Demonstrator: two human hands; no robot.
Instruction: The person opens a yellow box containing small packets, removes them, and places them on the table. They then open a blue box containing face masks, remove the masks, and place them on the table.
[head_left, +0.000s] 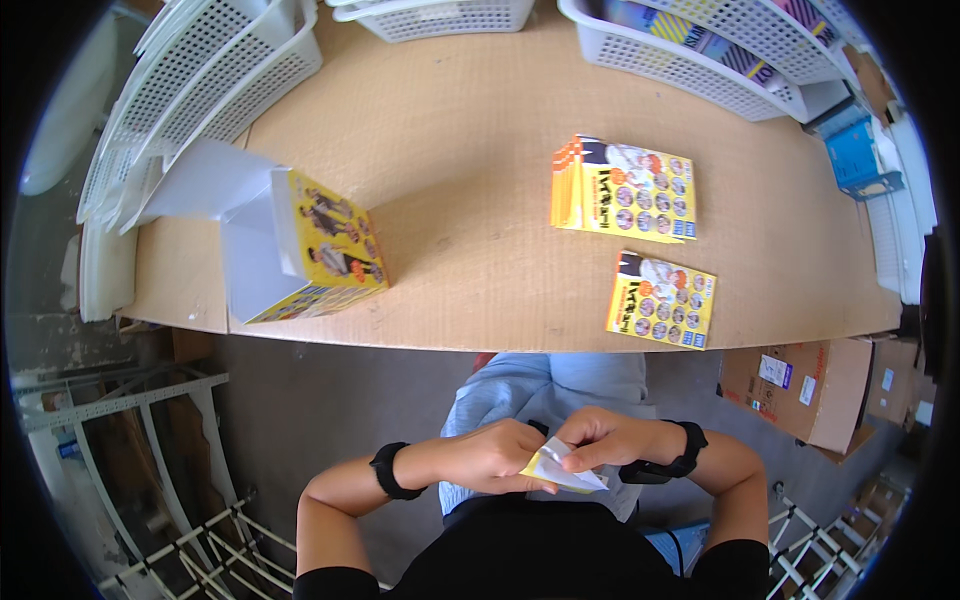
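Note:
Over my lap, my left hand (499, 457) and my right hand (600, 439) both pinch a small yellow and white packet (564, 471), whose pale inner side shows. A stack of yellow illustrated packets (637, 191) lies on the table, right of its middle. Nearer the front edge is another yellow packet or small pile (661, 300). On the left stands a yellow printed cardboard box (337, 232) with its white flap raised. My fingers hide part of the packet they hold.
White plastic baskets (296, 64) stand at the back left, with another basket (450, 19) at the back middle and more (675, 67) at the back right. A blue box (862, 157) is at the right. Brown cartons (795, 382) sit below the tabletop (465, 247), beyond its front edge.

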